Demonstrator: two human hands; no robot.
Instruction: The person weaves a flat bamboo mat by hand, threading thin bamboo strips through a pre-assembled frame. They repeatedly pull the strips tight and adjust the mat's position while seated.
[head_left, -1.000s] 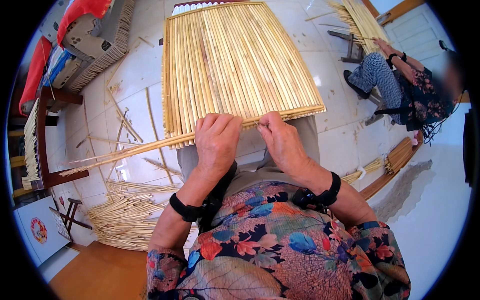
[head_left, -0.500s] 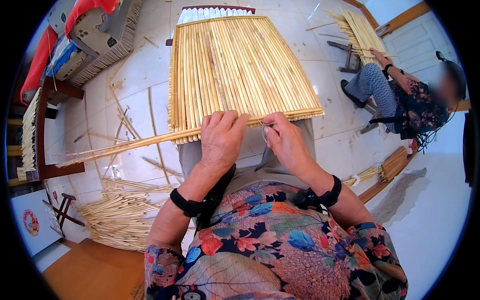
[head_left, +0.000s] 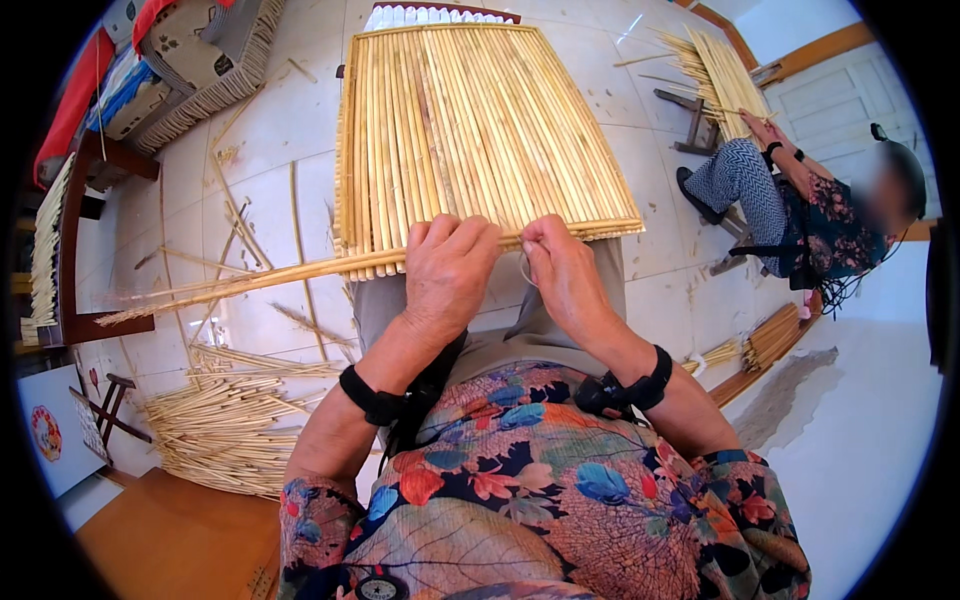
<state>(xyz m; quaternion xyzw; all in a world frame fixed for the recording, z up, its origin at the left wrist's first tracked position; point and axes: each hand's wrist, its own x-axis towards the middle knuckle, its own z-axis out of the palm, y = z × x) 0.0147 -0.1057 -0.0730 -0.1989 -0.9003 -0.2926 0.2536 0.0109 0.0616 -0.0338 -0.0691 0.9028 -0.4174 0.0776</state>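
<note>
A mat of pale reed stalks (head_left: 480, 130) slopes away from my lap, its stalks running lengthwise inside a bound border. Along its near edge lie a few long reed stalks (head_left: 300, 268), their feathery ends sticking out past the left corner. My left hand (head_left: 452, 272) is closed over these stalks and the mat's near edge. Just right of it, my right hand (head_left: 568, 270) pinches a thin pale cord (head_left: 524, 268) at the edge; a loop of it hangs below the fingertips. What lies under the fingers is hidden.
Loose reeds (head_left: 225, 420) are heaped on the tiled floor at left, beside an orange-brown tabletop (head_left: 190, 535). A low wooden frame (head_left: 75, 270) and a sofa (head_left: 190, 60) stand farther left. At right, a seated person (head_left: 800, 200) handles another reed mat (head_left: 725, 75).
My right fingertips have moved up slightly against the mat edge, and the cord loop has shifted. My left hand stays on the stalks. The whole view has tilted a little.
</note>
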